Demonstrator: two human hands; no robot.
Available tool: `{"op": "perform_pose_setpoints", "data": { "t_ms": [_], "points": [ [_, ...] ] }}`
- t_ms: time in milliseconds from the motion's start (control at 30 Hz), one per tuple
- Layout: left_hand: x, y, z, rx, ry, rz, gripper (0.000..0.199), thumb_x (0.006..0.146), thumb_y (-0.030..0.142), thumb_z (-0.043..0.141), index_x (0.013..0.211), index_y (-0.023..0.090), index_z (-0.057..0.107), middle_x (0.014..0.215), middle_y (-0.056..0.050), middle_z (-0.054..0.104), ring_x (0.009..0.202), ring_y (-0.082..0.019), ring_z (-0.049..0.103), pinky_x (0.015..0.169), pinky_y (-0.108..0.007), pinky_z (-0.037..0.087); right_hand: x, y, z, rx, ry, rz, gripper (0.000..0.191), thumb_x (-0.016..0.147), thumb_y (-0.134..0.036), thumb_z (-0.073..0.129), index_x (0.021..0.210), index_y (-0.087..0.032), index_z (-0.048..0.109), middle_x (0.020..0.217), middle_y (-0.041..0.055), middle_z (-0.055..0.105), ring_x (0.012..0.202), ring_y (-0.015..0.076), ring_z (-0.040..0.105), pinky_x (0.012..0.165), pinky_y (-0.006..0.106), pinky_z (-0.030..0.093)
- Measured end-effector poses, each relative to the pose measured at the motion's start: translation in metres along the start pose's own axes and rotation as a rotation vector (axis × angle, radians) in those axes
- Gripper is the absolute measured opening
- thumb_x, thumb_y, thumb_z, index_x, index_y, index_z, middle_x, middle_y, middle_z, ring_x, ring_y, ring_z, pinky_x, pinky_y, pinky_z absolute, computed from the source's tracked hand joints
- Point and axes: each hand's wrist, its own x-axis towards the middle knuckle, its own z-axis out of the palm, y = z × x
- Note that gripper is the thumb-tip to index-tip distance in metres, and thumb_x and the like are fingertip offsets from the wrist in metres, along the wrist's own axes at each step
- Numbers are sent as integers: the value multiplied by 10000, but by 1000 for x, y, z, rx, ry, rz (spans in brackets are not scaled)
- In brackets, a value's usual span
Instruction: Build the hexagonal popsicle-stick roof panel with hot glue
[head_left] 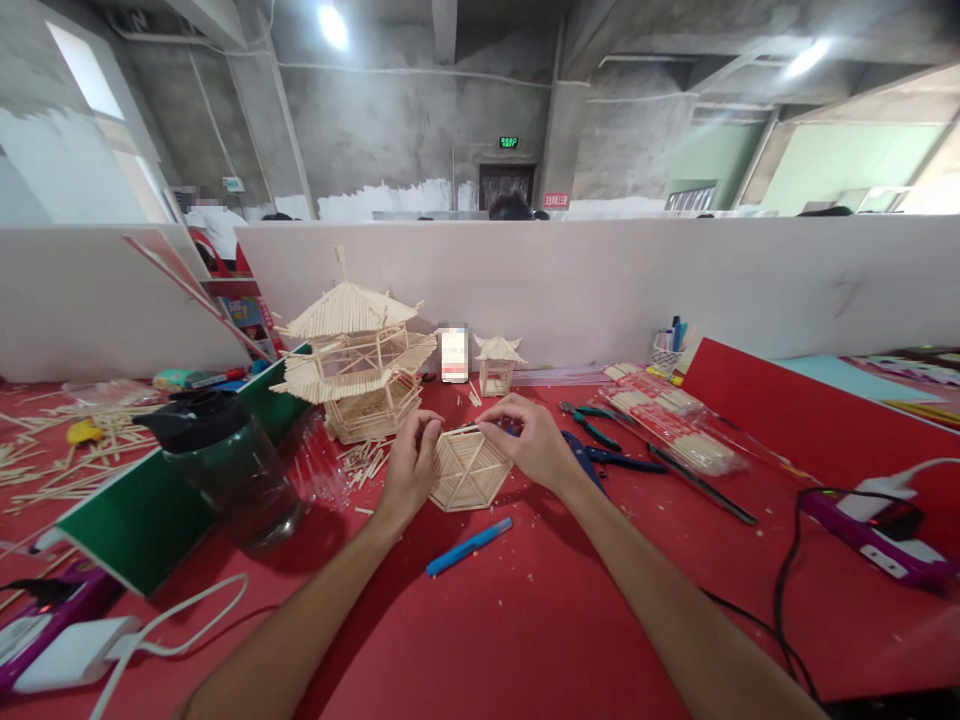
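Between my hands is a hexagonal panel [471,472] of thin wooden sticks, with spokes meeting at its middle. My left hand [411,465] is closed at the panel's upper left edge, thumb up. My right hand [531,442] pinches at its upper right edge; a small dark strip shows along the top between the fingers, too small to name. A blue pen [469,546] lies on the red table just below the panel. Behind my left hand stands a two-tiered pavilion model [352,365] of sticks, and a smaller pavilion model [496,366] stands behind my right hand.
A dark-lidded water jug [225,470] and a green board [161,520] stand left. Right are cutting pliers [600,458], green-handled pliers [594,424], packs of sticks [679,425] and a purple power strip [874,540]. A phone [454,353] leans against the white partition [585,290].
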Motion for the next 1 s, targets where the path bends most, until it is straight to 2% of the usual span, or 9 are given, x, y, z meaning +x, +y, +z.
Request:
{"op": "perform_pose_setpoints", "data": {
  "t_ms": [233,1000],
  "points": [
    [-1,4,0,-4,-3,-13,167,941,318,440,877,202,542,781,-1,550,737,-157,513,698,-272,410,1,4,-1,36,-21,29,107,806,-253,644,793,-192,730,819,35,670,763,155,593,735,286,447],
    [-2,2,0,7,-9,-3,186,948,340,437,872,205,542,772,1,540,728,-156,506,694,-271,405,1,0,-3,101,-64,119,127,758,-251,640,752,-168,735,739,31,689,647,140,579,614,263,438]
  ]
}}
